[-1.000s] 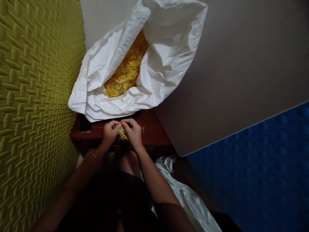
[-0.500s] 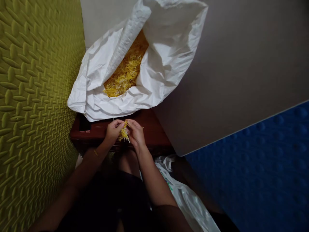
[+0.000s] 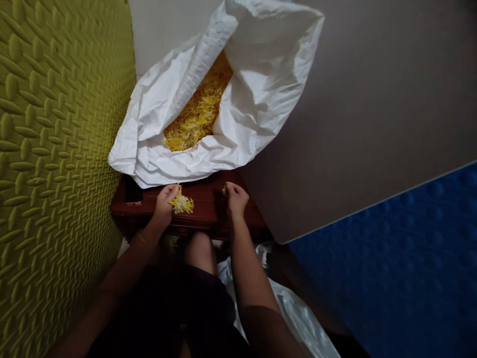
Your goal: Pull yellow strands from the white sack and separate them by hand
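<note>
My left hand point(image 3: 164, 204) is closed, pinching a tuft of thin yellow and white strands point(image 3: 182, 203) that hangs from its fingertips to the right. Apart from it, my right hand point(image 3: 237, 199) is also closed, over the right part of a reddish-brown case-like surface point(image 3: 203, 194). A small brownish bit shows at its fingertips, too small to name. Just beyond both hands lies an open white sack point(image 3: 246, 119), and inside it sits a heap of similar yellow and white strands point(image 3: 199, 114).
A flat dark object point(image 3: 133, 191) lies at the surface's left end. The yellow textured wall mat point(image 3: 63, 149) stands close on the left. A grey panel point(image 3: 354, 109) and blue padding point(image 3: 402, 258) fill the right. A whitish plastic bag point(image 3: 298, 308) is beside my legs.
My hands were together at the tuft and are now apart. The right has moved right, off the tuft; the left has shifted slightly left, keeping the tuft.
</note>
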{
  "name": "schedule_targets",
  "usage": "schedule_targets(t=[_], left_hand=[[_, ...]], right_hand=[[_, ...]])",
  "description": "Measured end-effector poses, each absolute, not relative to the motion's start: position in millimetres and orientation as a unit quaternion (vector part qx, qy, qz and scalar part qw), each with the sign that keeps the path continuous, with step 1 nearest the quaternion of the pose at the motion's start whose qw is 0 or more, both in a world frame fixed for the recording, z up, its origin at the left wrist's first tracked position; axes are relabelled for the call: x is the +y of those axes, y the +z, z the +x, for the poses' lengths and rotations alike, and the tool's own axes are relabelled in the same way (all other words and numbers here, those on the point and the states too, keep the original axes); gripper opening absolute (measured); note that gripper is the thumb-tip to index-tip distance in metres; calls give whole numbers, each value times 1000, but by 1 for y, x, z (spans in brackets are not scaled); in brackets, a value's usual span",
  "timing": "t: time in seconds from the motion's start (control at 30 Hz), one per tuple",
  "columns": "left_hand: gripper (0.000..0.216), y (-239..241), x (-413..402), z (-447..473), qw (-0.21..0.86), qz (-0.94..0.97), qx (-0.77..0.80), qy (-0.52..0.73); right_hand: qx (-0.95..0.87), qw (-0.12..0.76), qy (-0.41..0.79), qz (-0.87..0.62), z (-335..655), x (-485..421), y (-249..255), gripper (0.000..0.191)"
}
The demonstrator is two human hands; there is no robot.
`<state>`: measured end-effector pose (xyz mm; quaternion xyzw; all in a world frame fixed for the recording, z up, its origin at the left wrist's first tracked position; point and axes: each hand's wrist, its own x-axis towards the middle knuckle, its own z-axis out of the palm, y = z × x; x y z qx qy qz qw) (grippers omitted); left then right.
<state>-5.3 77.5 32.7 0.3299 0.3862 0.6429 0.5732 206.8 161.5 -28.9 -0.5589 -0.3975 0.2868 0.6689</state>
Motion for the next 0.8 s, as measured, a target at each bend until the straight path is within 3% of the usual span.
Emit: schedule_targets(t=[0.1, 0.23, 0.37, 0.57, 0.8], left_hand=[[27, 32, 81, -8, 600, 285, 371, 649], [26, 33, 81, -6, 628, 277, 362, 631], [29, 32, 80, -6, 608, 304, 370, 633], [29, 35, 79, -2, 548, 347, 404, 645], [25, 37, 76, 1, 515, 387, 405, 648]], right_hand=[[-498, 572, 164, -630, 220, 160, -48, 24], [-544, 534, 139, -631, 218, 154, -57, 22], [-578, 519, 105, -620, 197, 140, -33, 29], [-652, 531, 314, -440, 134, 88, 35, 28], [-645, 530, 319, -448, 113, 71, 55, 19]])
